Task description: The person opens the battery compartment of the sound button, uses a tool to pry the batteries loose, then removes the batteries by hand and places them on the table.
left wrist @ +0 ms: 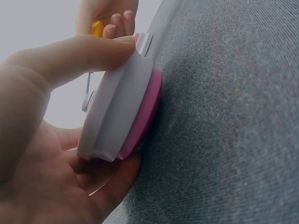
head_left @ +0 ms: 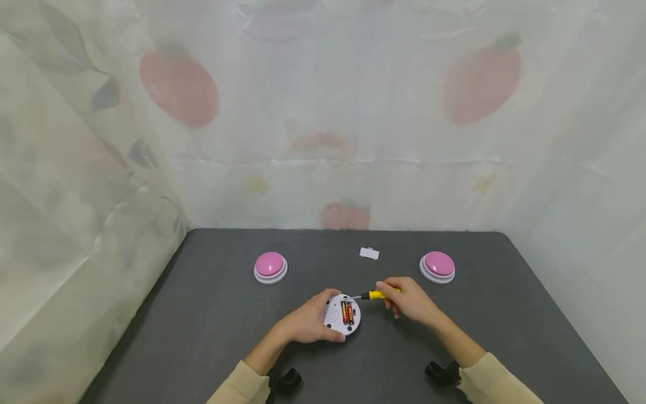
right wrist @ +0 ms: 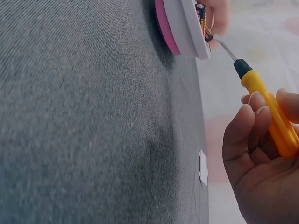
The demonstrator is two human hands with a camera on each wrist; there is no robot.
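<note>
In the head view my left hand (head_left: 314, 320) grips a round white push-button device (head_left: 333, 318) by its rim, underside up. Its pink dome (left wrist: 145, 109) faces down toward the table in the left wrist view. Two red-and-black batteries (head_left: 347, 313) lie side by side in its open compartment. My right hand (head_left: 407, 300) holds a screwdriver by its yellow handle (right wrist: 271, 109), between thumb and curled fingers. The metal shaft (head_left: 355, 297) reaches left, its tip right at the upper end of the batteries.
A small white battery cover (head_left: 369, 253) lies farther back on the dark grey table (head_left: 222, 325). Two more pink-domed push buttons stand upright, one at the left (head_left: 270, 266) and one at the right (head_left: 437, 266). A patterned curtain (head_left: 323, 112) hangs behind the table.
</note>
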